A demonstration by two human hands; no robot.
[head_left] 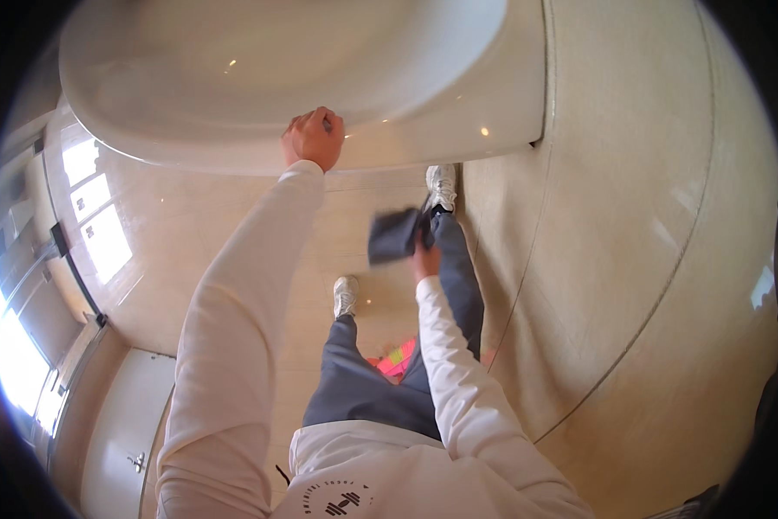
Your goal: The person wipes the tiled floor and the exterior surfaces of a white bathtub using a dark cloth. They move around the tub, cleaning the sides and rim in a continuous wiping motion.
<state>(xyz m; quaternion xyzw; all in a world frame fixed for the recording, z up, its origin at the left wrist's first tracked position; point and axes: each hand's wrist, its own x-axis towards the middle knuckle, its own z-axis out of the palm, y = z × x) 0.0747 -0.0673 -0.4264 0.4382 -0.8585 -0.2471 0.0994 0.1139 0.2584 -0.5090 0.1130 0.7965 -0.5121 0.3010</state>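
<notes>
- Gripping what appears to be a dark grey cloth [391, 238], blurred at the frame's centre, a person's right hand [424, 257] hangs below the white basin [458, 130], fingers closed around one end.
- Curled into a fist, the left hand [312, 138] is at the basin's front rim, upper centre; whether it encloses anything or presses down cannot be told.
- White sneakers [345, 297] stand apart mid-frame, with a bright pink item [396, 359] showing between the trouser legs.
- The step in hand looks like handling the cloth beside the basin; the next move seems to call for a secure right grip and steady footing.
</notes>
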